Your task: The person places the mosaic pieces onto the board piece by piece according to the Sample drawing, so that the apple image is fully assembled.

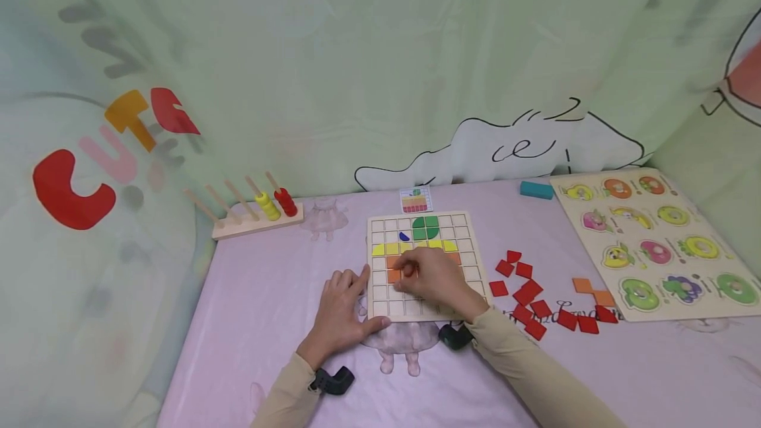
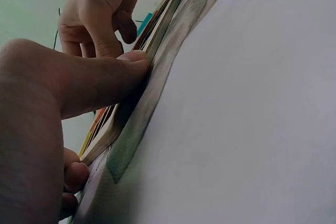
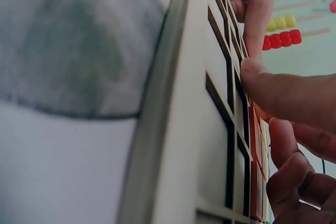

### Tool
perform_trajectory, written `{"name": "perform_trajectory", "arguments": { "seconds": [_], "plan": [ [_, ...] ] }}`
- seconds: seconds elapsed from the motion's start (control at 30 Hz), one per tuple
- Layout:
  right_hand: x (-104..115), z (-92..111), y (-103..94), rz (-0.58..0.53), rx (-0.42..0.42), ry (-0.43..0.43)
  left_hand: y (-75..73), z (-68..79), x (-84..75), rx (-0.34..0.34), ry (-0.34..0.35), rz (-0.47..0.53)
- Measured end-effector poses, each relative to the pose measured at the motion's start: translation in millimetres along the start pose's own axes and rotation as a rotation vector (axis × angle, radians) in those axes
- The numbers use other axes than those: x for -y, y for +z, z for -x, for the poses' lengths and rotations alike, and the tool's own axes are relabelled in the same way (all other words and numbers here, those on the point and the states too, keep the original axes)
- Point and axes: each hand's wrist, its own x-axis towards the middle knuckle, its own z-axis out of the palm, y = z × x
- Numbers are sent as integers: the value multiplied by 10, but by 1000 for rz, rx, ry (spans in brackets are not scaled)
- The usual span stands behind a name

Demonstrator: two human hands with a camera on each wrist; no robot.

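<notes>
A wooden grid board (image 1: 380, 309) lies on the cloth in front of me, bearing green, yellow and orange tiles and one small blue piece. My left hand (image 1: 341, 312) holds its lower left corner, with the thumb along the near edge and the fingers at the left side. Over the middle of the board, my right hand (image 1: 434, 277) is bent down, its thumb and index finger pinching an orange tile (image 1: 394, 276) at the left of the orange rows. The right wrist view shows a little orange between those fingertips; most of that tile is hidden.
Loose red tiles (image 1: 528, 292) and a couple of orange tiles (image 1: 582, 285) lie right of the board. Farther right is a fruit puzzle board (image 1: 636, 216), with a teal block (image 1: 536, 190) beside it. A picture card (image 1: 415, 199) lies behind; a peg stand (image 1: 258, 222) stands back left.
</notes>
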Motion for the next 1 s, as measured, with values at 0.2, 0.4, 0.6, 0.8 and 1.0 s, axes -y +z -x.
{"name": "perform_trajectory", "arguments": {
  "seconds": [0.2,0.4,0.6,0.8,1.0],
  "plan": [
    [-17,12,-26,-18,-23,-24,-7,-1,-12,-9,3,-4],
    [-28,-1,-4,9,-32,-16,-11,0,-16,-9,0,-5],
    [-54,45,-61,12,-40,-29,14,-5,-13,-4,-3,6],
    [-327,220,-418,7,-69,-2,16,-5,-32,6,-10,12],
    [-827,532,-990,73,-95,119,7,7,-24,-4,-9,6]
  ]
}}
